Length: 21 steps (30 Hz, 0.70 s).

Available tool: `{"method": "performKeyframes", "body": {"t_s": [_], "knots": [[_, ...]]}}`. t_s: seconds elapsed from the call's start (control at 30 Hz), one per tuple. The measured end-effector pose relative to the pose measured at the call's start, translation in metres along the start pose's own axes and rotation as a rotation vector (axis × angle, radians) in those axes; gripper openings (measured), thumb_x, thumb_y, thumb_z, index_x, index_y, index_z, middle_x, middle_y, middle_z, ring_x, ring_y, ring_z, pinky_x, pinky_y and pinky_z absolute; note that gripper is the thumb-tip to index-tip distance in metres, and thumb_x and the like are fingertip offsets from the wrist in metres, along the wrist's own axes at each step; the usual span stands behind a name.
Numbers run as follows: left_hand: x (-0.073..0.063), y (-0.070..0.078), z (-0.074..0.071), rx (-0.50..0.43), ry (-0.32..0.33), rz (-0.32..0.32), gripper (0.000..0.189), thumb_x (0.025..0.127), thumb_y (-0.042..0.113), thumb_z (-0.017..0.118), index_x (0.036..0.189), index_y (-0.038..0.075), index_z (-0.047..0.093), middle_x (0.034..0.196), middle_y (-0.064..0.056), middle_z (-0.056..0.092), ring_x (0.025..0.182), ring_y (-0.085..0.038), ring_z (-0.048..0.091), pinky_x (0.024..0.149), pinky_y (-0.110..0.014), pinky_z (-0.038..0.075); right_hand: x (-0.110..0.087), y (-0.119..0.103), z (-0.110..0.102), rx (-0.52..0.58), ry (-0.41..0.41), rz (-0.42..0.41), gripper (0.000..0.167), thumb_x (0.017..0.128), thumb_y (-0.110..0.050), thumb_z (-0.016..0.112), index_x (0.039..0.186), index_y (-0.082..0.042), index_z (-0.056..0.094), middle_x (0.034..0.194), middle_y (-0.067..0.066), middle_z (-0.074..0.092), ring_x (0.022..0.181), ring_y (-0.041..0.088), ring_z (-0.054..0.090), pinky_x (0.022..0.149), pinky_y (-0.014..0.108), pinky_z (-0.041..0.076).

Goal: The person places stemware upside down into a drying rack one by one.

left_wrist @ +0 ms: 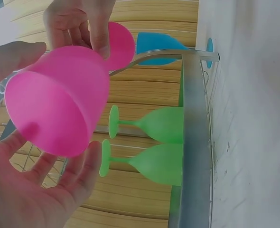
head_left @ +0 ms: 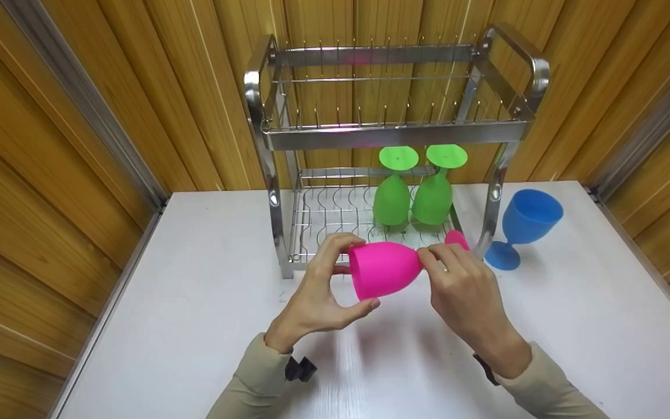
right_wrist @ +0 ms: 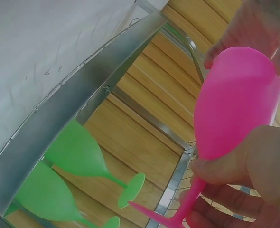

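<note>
A bright pink plastic goblet (head_left: 388,269) lies sideways in the air in front of the rack, its mouth toward the left. My right hand (head_left: 467,294) pinches its stem; the round foot shows past the knuckles. At the mouth end my left hand (head_left: 319,290) spans the rim, fingers on the far side and thumb along the near edge. From the left wrist view the bowl (left_wrist: 59,97) looks hollow, with nothing inside. Past the right hand's thumb in the right wrist view, the stem (right_wrist: 193,195) runs down to the foot.
Two green goblets (head_left: 392,201) stand upside down on the lower shelf of a two-tier metal dish rack (head_left: 393,137). Thin upright prongs line its top tier. To the rack's right a blue goblet (head_left: 530,218) stands upright on the white table (head_left: 195,302). Wood-look panels (head_left: 195,87) rise behind.
</note>
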<state>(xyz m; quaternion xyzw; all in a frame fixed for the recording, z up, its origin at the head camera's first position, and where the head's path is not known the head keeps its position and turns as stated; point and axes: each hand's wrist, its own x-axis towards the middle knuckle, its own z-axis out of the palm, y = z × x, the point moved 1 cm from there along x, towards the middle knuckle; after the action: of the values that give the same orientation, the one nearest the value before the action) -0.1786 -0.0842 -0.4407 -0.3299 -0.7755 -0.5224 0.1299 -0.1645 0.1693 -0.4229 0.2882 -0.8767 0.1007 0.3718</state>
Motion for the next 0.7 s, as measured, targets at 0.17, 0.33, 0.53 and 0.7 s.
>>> {"method": "performKeyframes", "body": {"t_s": [0.17,0.33,0.53,0.7], "knots": [[-0.0005,-0.0028,-0.0004,-0.005,-0.004,0.007,0.079,0.076,0.028,0.091,0.143,0.017,0.050,0.142,-0.004,0.055,0.126,-0.022,0.060,0.088,-0.033,0.066,0.0020,-0.0043,0.0006,-0.001,0.006,-0.010,0.042,0.074,0.005,0.094,0.112,-0.001,0.077,0.100,0.017,0.076,0.088,0.035,0.075,0.076,0.051,0.068],[-0.0005,-0.0045,-0.0009,-0.002,0.001,0.015,0.078,0.074,0.026,0.090,0.140,0.017,0.050,0.138,-0.006,0.055,0.124,-0.023,0.061,0.085,-0.035,0.067,0.0031,-0.0074,0.0012,-0.001,0.013,-0.015,0.041,0.074,0.004,0.094,0.111,-0.001,0.078,0.100,0.018,0.077,0.088,0.035,0.075,0.075,0.050,0.068],[0.0002,-0.0034,-0.0016,-0.007,0.016,0.017,0.077,0.073,0.026,0.090,0.138,0.017,0.051,0.136,-0.006,0.056,0.121,-0.023,0.062,0.082,-0.035,0.067,0.0030,-0.0096,0.0014,0.003,0.013,-0.012,0.042,0.073,0.003,0.095,0.112,-0.001,0.078,0.101,0.018,0.077,0.088,0.036,0.075,0.074,0.050,0.068],[0.0001,-0.0030,-0.0025,-0.016,0.022,0.016,0.076,0.073,0.025,0.089,0.138,0.017,0.051,0.135,-0.006,0.056,0.120,-0.023,0.062,0.082,-0.036,0.067,0.0036,-0.0107,0.0012,0.004,0.004,-0.009,0.044,0.073,0.002,0.096,0.113,-0.001,0.078,0.102,0.018,0.077,0.089,0.036,0.075,0.076,0.051,0.068]]}}
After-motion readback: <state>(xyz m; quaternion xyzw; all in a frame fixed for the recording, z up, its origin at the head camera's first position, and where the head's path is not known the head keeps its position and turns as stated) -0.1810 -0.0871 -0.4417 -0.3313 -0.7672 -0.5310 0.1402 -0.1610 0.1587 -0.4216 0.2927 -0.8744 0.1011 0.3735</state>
